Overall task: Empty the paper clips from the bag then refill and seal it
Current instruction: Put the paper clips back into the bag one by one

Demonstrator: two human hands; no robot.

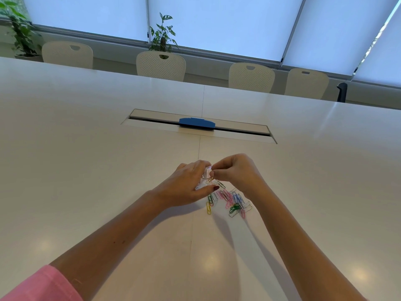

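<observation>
Most of the coloured wire paper clips (pixel 230 200) lie in a loose heap on the wide white table (pixel 108 148), just on our side of the small clear plastic bag (pixel 205 180), which we hold a little above the tabletop between both hands. A few clips, one gold, sit at or just inside the bag's mouth; how many are in it we cannot tell.

Our left hand (pixel 191 185) curls around the bag from its left, thumb and fingers pinching the crumpled film. Our right hand (pixel 233 170) meets it from the right, fingertips pressed together at the bag's top edge, seemingly gripping the lip or a clip there; the contact is too small to read for certain.

We judge the step to be either shaking out the last clips or starting the refill. To do it well, we would keep the mouth pulled wide with one hand, feed clips in small bunches so they do not snag on the lip, and keep the bag low over the heap so strays fall back onto it. Before sealing, the closure strip should be clear of wire.

No brand, label or writing can be read on the bag, or on the blue block (pixel 197 123) in the table's cable slot beyond it.
</observation>
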